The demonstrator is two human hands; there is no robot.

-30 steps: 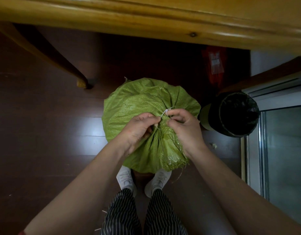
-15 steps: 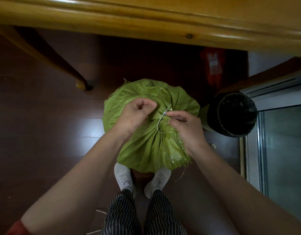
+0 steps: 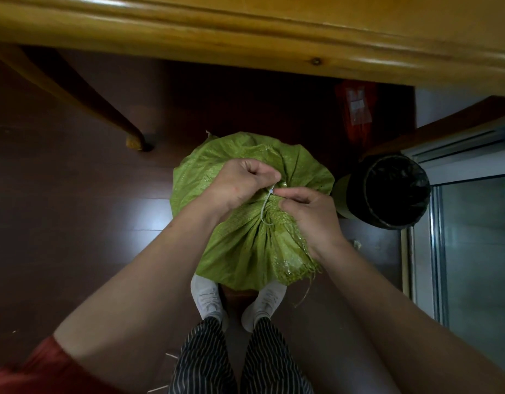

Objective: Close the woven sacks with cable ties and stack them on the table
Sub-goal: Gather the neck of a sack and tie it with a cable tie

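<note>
Evidently the cinching is under way; a second ago both hands huddled over the gathered neck with only a short bit of tie showing; half a second ago the left hand [image 3: 240, 183] had drawn off toward the far side with the white cable tie [image 3: 264, 209] strung out between the hands; now it is back down against the neck, meeting the right hand [image 3: 308, 211] at the tie's head; the tail hangs in a loose curve down the near side of the neck. Judgement: the tie is threaded and pulled through, so the loop is probably close to snug, though how tight it sits is hidden by the fingers. Left hand: clenched knuckles-up, thumb and forefinger seemingly pinching the tie at its head; right hand: palm down on the puckered cloth, thumb and forefinger nipping the tie from the other side, remaining fingers curled. The green woven sack [image 3: 245, 251] stands upright on the dark wooden floor [image 3: 75, 209], just ahead of the white shoes [image 3: 207, 297], below the table [image 3: 245, 32] edge and beside a black bin [image 3: 396, 191]; stacking not yet begun.
</note>
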